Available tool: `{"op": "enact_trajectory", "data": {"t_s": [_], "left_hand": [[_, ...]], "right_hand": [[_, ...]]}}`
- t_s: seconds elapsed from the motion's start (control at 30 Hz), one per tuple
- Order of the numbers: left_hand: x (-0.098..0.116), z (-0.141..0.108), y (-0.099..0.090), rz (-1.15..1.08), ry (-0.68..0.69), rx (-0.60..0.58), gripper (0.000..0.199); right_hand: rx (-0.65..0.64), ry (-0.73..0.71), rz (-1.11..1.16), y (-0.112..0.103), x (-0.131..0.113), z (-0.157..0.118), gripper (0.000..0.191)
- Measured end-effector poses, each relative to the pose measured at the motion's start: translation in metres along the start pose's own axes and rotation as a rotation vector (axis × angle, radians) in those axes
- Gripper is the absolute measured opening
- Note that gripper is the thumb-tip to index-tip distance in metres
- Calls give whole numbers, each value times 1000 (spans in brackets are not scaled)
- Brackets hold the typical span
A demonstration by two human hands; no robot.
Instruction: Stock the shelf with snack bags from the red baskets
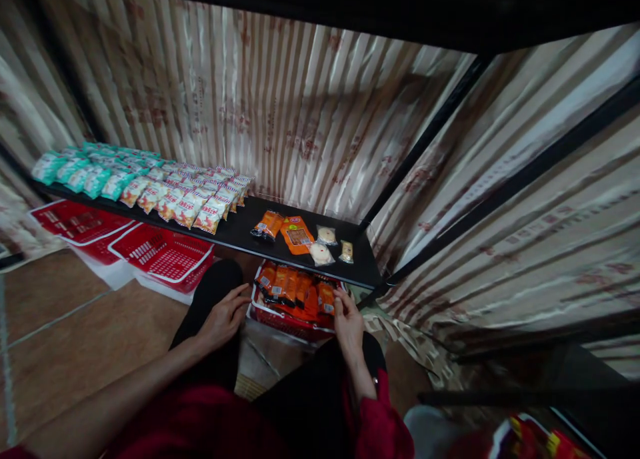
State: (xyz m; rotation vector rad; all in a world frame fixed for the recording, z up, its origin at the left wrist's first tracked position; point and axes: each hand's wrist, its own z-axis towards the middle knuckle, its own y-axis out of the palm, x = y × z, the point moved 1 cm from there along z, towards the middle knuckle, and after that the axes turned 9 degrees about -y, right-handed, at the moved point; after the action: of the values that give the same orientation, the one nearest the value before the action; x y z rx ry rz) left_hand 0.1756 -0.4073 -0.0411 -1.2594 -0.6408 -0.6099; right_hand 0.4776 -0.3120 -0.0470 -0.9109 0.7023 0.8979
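A red basket (280, 320) with a white rim sits between my knees, partly under the front edge of the black shelf (235, 229). Several orange snack packets (285, 284) lie in it. My left hand (225, 318) is at the basket's left side, fingertips pinched at the rim. On the right side, my right hand (349, 320) has its fingers curled at the rim, close beside a packet in the basket. On the shelf above lie a dark-and-orange packet (268, 225), a flat orange pouch (297, 235), two round pale wrapped pieces (321, 253) and a small yellowish packet (346, 251).
Rows of teal packets (107, 179) and white-and-orange packets (187, 202) fill the shelf's left part. Two red baskets (163, 251) stand on the tiled floor (55, 312) below. Striped curtains (280, 106) and black frame bars (430, 139) enclose the shelf. Colourful packages (535, 439) show at bottom right.
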Motion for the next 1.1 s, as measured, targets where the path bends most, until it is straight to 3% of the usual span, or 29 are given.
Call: {"op": "enact_trajectory", "data": {"t_s": [0.17, 0.37, 0.5, 0.63, 0.93, 1.1], "left_hand": [[-11, 21, -9, -45, -23, 20, 34], [-15, 55, -14, -129, -59, 48, 33], [-18, 71, -10, -192, -99, 18, 31], [-22, 91, -12, -203, -123, -17, 32], [-41, 173, -12, -198, -198, 48, 31], [-44, 216, -11, -109, -290, 72, 31]], "right_hand": [[-15, 25, -32, 24, -1, 18, 38], [-143, 37, -21, 65, -29, 51, 37], [-172, 61, -30, 74, -38, 63, 36], [-159, 96, -37, 81, -30, 64, 37], [-270, 97, 51, 138, -24, 82, 32], [-298, 82, -61, 172, -26, 106, 29]]}}
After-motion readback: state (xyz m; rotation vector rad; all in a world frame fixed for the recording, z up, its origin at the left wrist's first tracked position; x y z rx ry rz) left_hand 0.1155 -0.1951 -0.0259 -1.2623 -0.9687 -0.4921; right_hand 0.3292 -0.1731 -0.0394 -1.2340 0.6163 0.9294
